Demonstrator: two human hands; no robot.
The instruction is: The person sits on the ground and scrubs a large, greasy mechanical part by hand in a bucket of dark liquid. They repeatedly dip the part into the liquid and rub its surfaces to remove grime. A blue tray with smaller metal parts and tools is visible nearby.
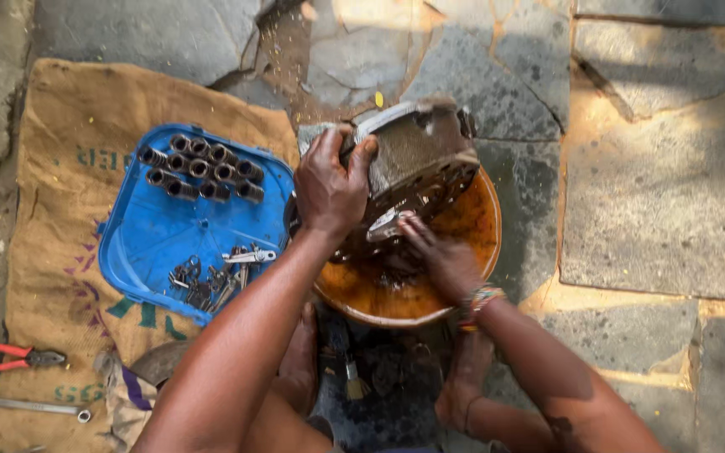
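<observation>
I see my left hand clamped over the top edge of a heavy, grimy engine block, tilting it up on the rim of an orange basin that sits at the centre of my view. My right hand is under the block at about 5 o'clock from it, fingers reaching into its underside over the dark liquid; I cannot tell whether they grip anything or just press against the metal.

At 9 o'clock from the basin lies a blue tray on a burlap sack. A cluster of short metal cylinders sits in the tray's upper part, and small bits of hardware lie near its lower edge. Red pliers and a spanner lie at 8 o'clock, well apart from the hands. A small brush rests at 6 o'clock, between my feet.

My worries, judging from here: the block is held up mostly by one oily grip, so it could slip and come down on my right fingers beneath it. Its weight leans on the basin's rim, which could tip the basin and spill the liquid over the stone floor. A sudden drop might also splash toward the tray.
</observation>
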